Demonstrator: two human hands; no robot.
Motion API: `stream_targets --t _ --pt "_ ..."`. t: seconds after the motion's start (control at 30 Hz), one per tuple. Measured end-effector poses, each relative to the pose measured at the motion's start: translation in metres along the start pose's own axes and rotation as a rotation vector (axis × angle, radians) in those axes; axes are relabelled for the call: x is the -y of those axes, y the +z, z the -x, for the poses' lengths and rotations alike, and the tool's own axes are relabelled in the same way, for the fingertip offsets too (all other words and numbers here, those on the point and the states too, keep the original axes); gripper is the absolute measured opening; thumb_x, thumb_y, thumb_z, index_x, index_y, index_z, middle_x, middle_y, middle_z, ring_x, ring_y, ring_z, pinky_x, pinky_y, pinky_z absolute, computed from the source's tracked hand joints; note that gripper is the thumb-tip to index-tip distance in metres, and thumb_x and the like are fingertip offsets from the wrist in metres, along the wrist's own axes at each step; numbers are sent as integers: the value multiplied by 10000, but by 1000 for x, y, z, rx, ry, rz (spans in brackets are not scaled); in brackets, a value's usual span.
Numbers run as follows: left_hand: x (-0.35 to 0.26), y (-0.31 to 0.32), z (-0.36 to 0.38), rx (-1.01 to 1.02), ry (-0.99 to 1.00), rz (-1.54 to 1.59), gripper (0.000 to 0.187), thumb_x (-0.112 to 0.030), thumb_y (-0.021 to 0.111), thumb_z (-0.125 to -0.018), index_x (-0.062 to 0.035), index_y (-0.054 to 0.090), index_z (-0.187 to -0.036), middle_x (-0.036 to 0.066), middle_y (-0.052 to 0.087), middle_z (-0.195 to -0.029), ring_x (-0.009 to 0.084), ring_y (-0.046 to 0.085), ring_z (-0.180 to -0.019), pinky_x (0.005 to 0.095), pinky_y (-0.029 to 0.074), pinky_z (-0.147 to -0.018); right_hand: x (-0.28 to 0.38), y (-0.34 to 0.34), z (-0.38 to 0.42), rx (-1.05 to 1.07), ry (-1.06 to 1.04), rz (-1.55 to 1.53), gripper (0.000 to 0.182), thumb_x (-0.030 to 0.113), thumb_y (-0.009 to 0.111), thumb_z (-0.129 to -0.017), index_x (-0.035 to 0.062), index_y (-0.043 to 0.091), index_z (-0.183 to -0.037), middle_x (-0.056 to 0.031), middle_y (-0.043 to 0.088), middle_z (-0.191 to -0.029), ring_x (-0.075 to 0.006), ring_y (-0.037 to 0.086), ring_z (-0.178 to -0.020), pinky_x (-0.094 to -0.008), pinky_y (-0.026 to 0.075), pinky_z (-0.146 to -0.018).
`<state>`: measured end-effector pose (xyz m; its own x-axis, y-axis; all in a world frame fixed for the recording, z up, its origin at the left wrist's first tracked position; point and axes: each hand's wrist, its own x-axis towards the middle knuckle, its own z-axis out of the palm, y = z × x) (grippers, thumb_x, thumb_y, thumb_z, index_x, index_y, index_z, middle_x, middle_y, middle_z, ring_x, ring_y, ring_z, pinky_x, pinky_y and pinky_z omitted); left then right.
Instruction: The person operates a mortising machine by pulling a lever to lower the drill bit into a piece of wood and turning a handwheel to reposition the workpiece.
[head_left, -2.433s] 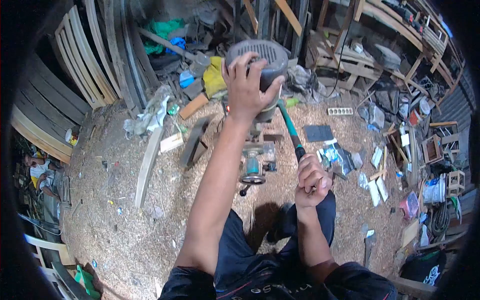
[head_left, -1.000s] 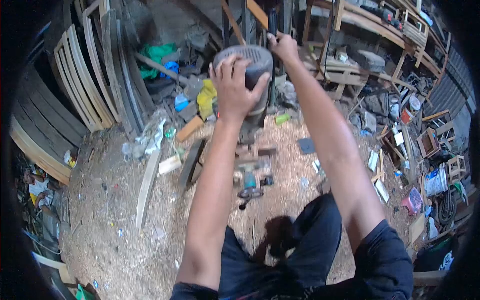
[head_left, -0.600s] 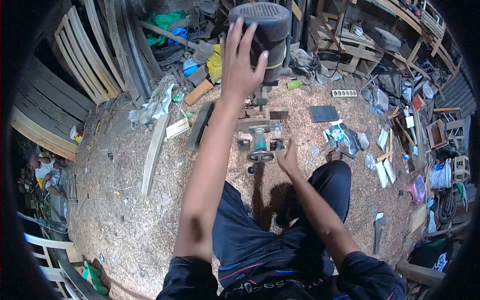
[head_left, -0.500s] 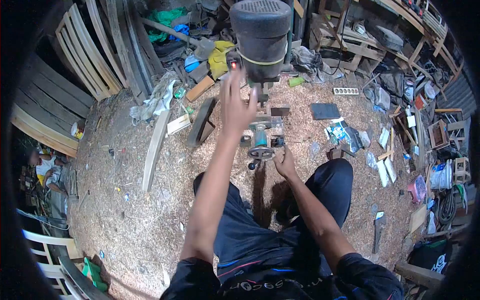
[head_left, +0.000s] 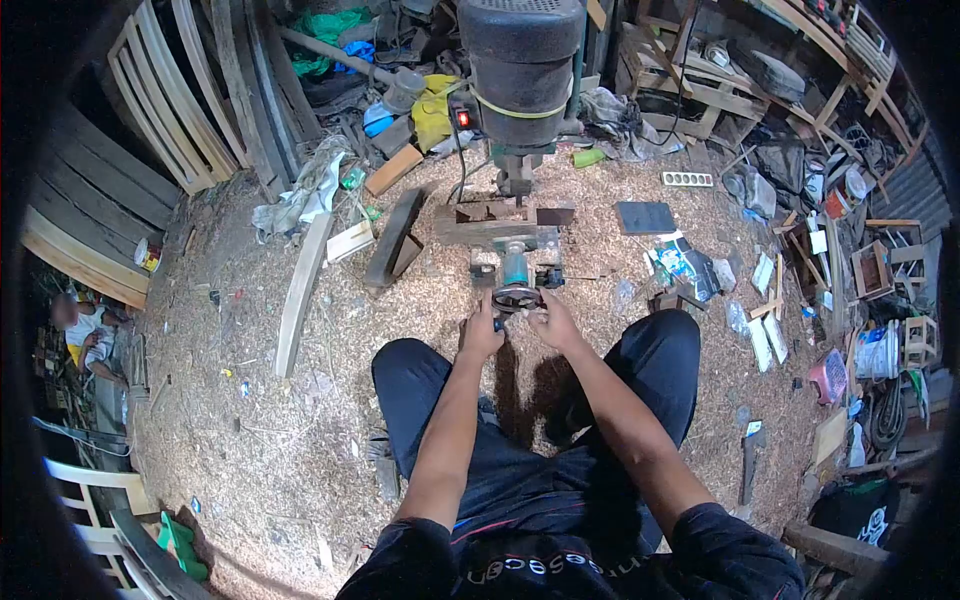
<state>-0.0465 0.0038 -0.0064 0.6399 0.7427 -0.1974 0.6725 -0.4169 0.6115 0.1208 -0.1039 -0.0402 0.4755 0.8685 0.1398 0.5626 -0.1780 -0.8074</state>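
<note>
A round handwheel sits at the near end of a green machine vise or slide, below the dark motor housing of an upright machine. My left hand is closed at the wheel's left side, its fingers on the rim or handle. On the right side my right hand has its fingers closed round the rim. Beyond the wheel a wooden piece lies across the machine under the chuck. A red light glows on the switch box.
Wood pieces lie on the shaving-covered floor to the left. A dark flat block and a white power strip are at the right. Another person sits at the far left. Curved slats lean at the upper left.
My left hand has come down from near the switch box to the handwheel. My right hand has moved slightly left onto the wheel. The wooden piece now shows unobstructed.
</note>
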Motion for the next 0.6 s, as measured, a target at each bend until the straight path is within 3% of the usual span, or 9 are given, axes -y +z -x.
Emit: stream_targets --t 0.03,0.13,0.23,0.6 --pt "-1 -1 -1 14 -22 32 987 -58 727 -746 -109 168 -1558 261 568 -1321 402 595 -1183 523 462 -1002 0 -1 0 1 -6 -4 646 189 716 -859 -111 456 -1369 -287 606 -1252 -371 616 -1166 -403 488 -994" --pt "-11 -1 1 7 -54 121 952 4 681 -738 -90 186 -1545 270 597 -1261 413 620 -1139 446 525 -929 3 -5 -1 6 -25 -20 654 198 717 -857 -110 456 -1371 -286 605 -1258 -362 614 -1175 -397 486 -998" --pt "-7 17 0 -170 52 336 941 72 649 -711 -96 213 -1527 253 605 -1247 404 634 -1125 443 538 -913 4 -6 2 14 -16 -47 672 210 720 -855 -112 450 -1378 -286 603 -1266 -359 611 -1182 -395 482 -1006" --pt "5 41 -12 -302 60 577 791 151 607 -682 -106 434 -1410 202 642 -1197 358 630 -1140 408 511 -943 13 -13 2 62 60 -94 719 282 753 -853 -87 455 -1393 -282 590 -1293 -342 605 -1200 -391 478 -1014"
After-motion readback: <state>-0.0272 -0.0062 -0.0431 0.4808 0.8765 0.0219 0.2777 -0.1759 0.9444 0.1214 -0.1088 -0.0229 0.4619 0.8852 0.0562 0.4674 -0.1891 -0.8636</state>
